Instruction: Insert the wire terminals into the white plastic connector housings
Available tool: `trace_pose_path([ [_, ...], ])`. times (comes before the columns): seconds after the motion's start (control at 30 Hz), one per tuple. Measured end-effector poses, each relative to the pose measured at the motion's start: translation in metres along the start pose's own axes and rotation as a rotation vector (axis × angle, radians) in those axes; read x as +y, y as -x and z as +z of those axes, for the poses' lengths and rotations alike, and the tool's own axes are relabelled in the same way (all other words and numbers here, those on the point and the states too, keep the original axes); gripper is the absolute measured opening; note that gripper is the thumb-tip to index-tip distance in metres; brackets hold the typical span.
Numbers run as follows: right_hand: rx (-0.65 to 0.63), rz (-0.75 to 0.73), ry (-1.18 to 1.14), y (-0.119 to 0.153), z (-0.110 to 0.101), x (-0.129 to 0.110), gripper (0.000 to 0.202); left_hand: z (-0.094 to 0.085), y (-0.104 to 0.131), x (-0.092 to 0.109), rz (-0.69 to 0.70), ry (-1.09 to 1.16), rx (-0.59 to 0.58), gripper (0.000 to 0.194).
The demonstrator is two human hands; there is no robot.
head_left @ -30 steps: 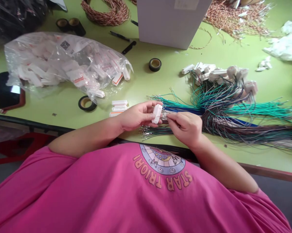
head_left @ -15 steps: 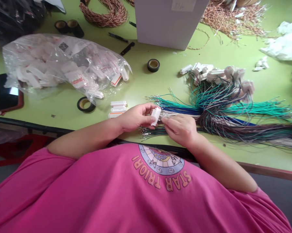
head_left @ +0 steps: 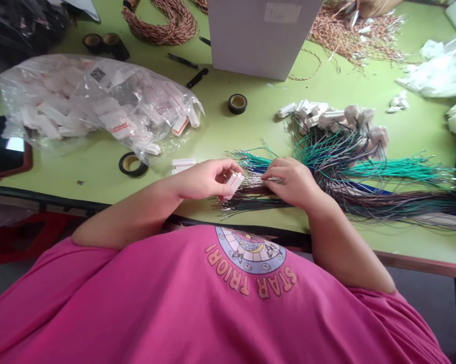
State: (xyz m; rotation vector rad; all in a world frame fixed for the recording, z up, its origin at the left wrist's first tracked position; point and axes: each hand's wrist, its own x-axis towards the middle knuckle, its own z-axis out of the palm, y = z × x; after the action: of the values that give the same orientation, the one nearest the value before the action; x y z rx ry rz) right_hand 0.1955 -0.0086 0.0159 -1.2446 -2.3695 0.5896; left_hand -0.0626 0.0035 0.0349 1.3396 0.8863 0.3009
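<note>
Green counter [head_left: 208, 136], wires [head_left: 334, 179] sprawling along its near edge! Right hand [head_left: 290, 179] curls over them, whether gripping any I can't tell; left hand [head_left: 203, 179] pinches 1 tilted white connector [head_left: 235, 185] near that same edge, by the wires' tips.

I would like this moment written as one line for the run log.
left hand: holding white connector | right hand: fingertips at loose wires, grip unclear | nearby: clear bag of connectors, phone

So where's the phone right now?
In the head view, the phone lies at the far left on the green table, near its front edge, beside the left end of the clear bag of white connectors.
</note>
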Motion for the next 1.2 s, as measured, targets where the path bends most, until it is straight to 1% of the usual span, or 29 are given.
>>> trace_pose_path([
  [0.07,-0.110,-0.029,0.191,0.000,0.002,0.001,0.021,0.000,0.000,0.000,-0.003,-0.023,-0.002,0.040],
  [0.13,-0.192,-0.042,0.308,-0.001,0.005,-0.001,0.024,0.001,0.000,0.001,-0.005,-0.032,0.002,0.041],
  [0.23,-0.234,-0.063,0.369,-0.002,0.007,-0.005,0.024,0.003,0.000,0.001,-0.016,-0.025,0.001,0.042],
  [0.3,-0.227,-0.072,0.332,-0.003,0.005,-0.006,0.021,0.003,0.001,0.002,-0.024,-0.003,-0.016,0.042],
  [0.33,-0.207,-0.059,0.285,-0.003,0.004,-0.005,0.019,0.003,0.001,0.002,-0.025,0.018,-0.032,0.042],
  [0.4,-0.134,0.014,0.147,-0.002,0.001,-0.002,0.014,0.003,0.003,0.003,-0.026,0.074,-0.082,0.042],
  [0.5,0.041,0.172,-0.043,0.000,-0.004,0.003,0.012,0.003,0.007,0.005,-0.046,0.144,-0.192,0.041],
  [0.6,0.225,0.242,-0.109,0.002,-0.011,0.001,0.014,0.003,0.009,0.005,-0.057,0.169,-0.237,0.041],
  [0.67,0.306,0.216,-0.122,0.003,-0.016,-0.007,0.016,0.005,0.007,0.004,-0.045,0.192,-0.224,0.043],
  [0.7,0.318,0.178,-0.134,0.004,-0.018,-0.012,0.016,0.006,0.005,0.003,-0.038,0.207,-0.206,0.044],
  [0.73,0.300,0.122,-0.155,0.004,-0.019,-0.018,0.016,0.007,0.003,0.001,-0.030,0.224,-0.181,0.044],
  [0.83,0.123,-0.082,-0.263,0.005,-0.017,-0.035,0.016,0.012,-0.003,-0.004,-0.007,0.290,-0.066,0.044],
  [0.87,0.076,-0.118,-0.292,0.006,-0.014,-0.039,0.016,0.013,-0.004,-0.005,-0.003,0.318,-0.024,0.044],
  [0.9,0.060,-0.121,-0.309,0.006,-0.010,-0.041,0.016,0.015,-0.005,-0.007,-0.001,0.347,0.009,0.044],
  [0.97,0.099,-0.051,-0.308,0.007,-0.002,-0.041,0.016,0.016,-0.006,-0.009,-0.004,0.405,0.047,0.046],
  [1.03,0.155,0.034,-0.271,0.008,0.005,-0.039,0.015,0.018,-0.007,-0.010,-0.017,0.445,0.043,0.047],
  [1.07,0.168,0.053,-0.248,0.009,0.007,-0.038,0.016,0.018,-0.007,-0.011,-0.021,0.456,0.036,0.047],
  [1.2,0.194,0.023,-0.122,0.012,0.010,-0.038,0.020,0.019,-0.006,-0.011,-0.023,0.473,0.044,0.048],
])
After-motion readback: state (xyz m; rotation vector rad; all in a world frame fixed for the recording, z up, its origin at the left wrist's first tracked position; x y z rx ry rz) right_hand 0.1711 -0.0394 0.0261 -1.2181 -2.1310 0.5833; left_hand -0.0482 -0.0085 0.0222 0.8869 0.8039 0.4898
